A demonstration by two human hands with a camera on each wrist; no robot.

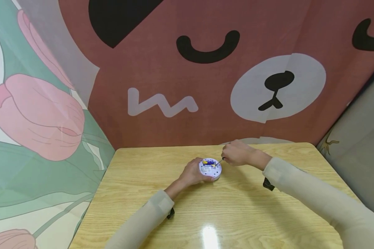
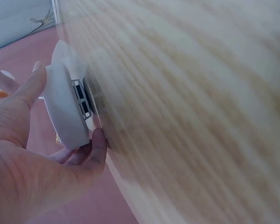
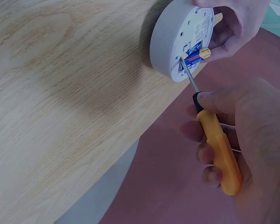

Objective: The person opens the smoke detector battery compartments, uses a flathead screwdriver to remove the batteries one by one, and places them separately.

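A round white battery-powered device is held on its edge by my left hand, thumb and fingers around its rim. Its back, with small holes and a printed label, faces the right hand. Blue-and-yellow batteries show in its open compartment, and one yellow end sticks out. My right hand grips a screwdriver by its yellow-orange handle. The metal shaft reaches to the compartment, its tip at a battery's end. In the left wrist view, the device's side has a dark slotted part facing the tabletop.
Both hands work over the far part of a light wood table. Behind its far edge hangs a red-brown cloth with a bear face. A flower-print cloth covers the left side, a pale one the right.
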